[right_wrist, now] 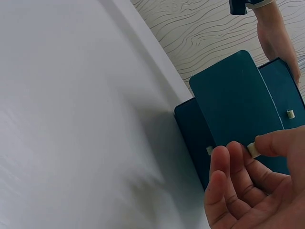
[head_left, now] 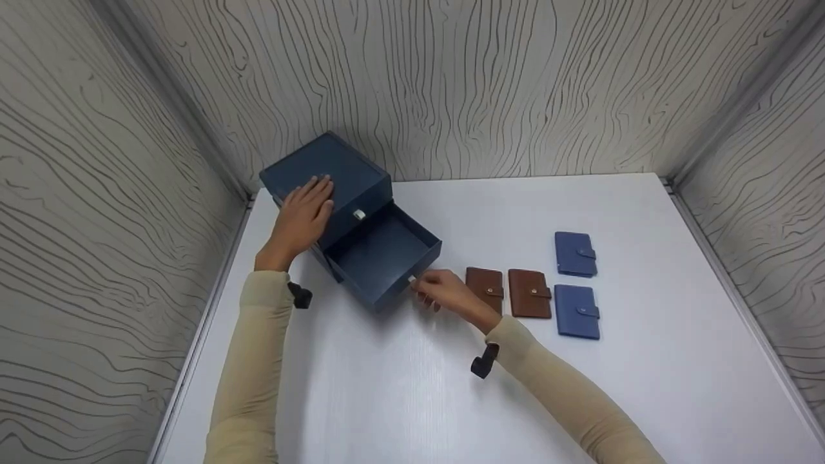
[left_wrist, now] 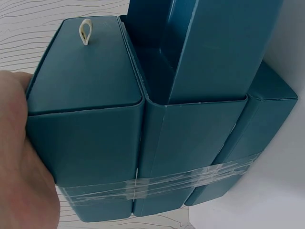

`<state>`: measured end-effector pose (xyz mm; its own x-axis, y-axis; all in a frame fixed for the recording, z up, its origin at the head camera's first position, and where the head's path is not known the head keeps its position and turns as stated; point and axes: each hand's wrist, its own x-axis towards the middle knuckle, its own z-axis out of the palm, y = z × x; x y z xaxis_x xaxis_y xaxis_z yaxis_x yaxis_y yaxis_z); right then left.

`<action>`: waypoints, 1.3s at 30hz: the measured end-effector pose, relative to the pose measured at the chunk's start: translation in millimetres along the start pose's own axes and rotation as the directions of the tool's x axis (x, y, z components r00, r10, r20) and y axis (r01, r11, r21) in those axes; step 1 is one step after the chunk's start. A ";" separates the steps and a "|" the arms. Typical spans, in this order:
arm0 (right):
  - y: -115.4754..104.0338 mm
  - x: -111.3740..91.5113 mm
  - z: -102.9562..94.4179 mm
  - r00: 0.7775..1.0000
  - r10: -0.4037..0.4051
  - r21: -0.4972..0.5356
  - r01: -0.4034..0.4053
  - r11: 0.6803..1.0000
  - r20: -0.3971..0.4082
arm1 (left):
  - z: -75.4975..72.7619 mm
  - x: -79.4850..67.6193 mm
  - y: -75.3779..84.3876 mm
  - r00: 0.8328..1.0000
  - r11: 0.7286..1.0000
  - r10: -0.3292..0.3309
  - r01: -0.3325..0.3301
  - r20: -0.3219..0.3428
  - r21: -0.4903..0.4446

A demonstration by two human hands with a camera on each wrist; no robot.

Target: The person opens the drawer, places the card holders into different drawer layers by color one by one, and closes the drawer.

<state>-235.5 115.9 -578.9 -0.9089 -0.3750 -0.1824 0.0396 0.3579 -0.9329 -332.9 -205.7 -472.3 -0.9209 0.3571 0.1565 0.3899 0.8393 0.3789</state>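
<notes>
A dark blue drawer box [head_left: 329,161] stands at the back left of the white table, built of stacked units bound with clear tape [left_wrist: 190,179]. Its middle drawer [head_left: 387,251] is pulled well out, and no object shows inside it. On the box's top my left hand [head_left: 303,216] rests flat, fingers spread. My right hand [head_left: 448,290] pinches the small pale pull tab [right_wrist: 253,150] on the drawer's front between thumb and forefinger. The top drawer's own tab [head_left: 359,214] sticks out untouched; in the right wrist view a lower tab [right_wrist: 209,150] also shows.
Right of the drawer lie two brown card wallets, one [head_left: 485,287] partly behind my right hand and one [head_left: 530,294] beside it. Two blue card wallets, one farther back [head_left: 573,253] and one nearer [head_left: 577,312], lie beyond them. Patterned walls [head_left: 451,90] enclose the table.
</notes>
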 end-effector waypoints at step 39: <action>29.5 -25.8 -81.4 0.937 0.209 0.045 -0.205 0.978 -0.280 | -1.8 -0.9 1.4 1.000 1.000 0.006 -0.006 -0.007 0.003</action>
<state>-244.7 205.7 -576.5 -0.9594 -0.0374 -0.2796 0.2438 0.3884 -0.8887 -331.5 -205.6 -470.2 -0.9184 0.3596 0.1650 0.3957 0.8383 0.3751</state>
